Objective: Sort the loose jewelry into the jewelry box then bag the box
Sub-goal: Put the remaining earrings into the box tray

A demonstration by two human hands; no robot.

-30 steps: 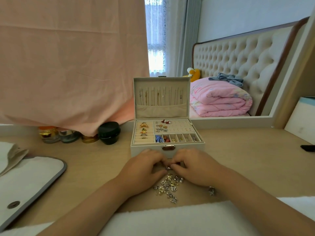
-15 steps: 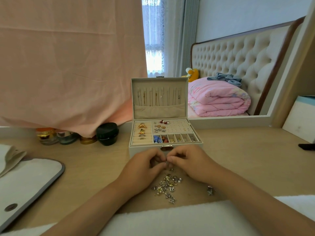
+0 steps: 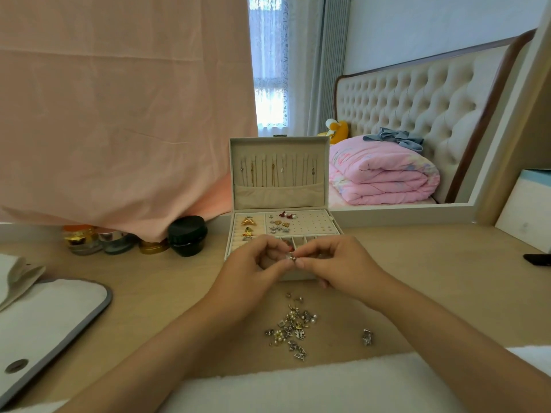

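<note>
An open beige jewelry box [image 3: 304, 226] stands on the wooden desk, its lid upright with necklaces hanging inside. Rings and earrings lie in its tray. My left hand [image 3: 253, 269] and my right hand [image 3: 337, 265] meet just in front of the box, raised off the desk. Together their fingertips pinch one small silver earring [image 3: 290, 257]. A pile of loose silver and pearl jewelry [image 3: 292, 326] lies on the desk below my hands. One separate silver piece [image 3: 367, 336] lies to the pile's right.
A white bag with grey trim [image 3: 44, 317] lies flat at the left. Several cosmetic jars, one of them a black jar [image 3: 187, 235], stand left of the box under a pink cloth. A mirror frame [image 3: 402, 208] runs behind. A dark object [image 3: 538, 259] sits at the far right.
Both hands have lifted off the pile and risen toward the box front, bringing up a small earring pinched between them. The pile is now uncovered.
</note>
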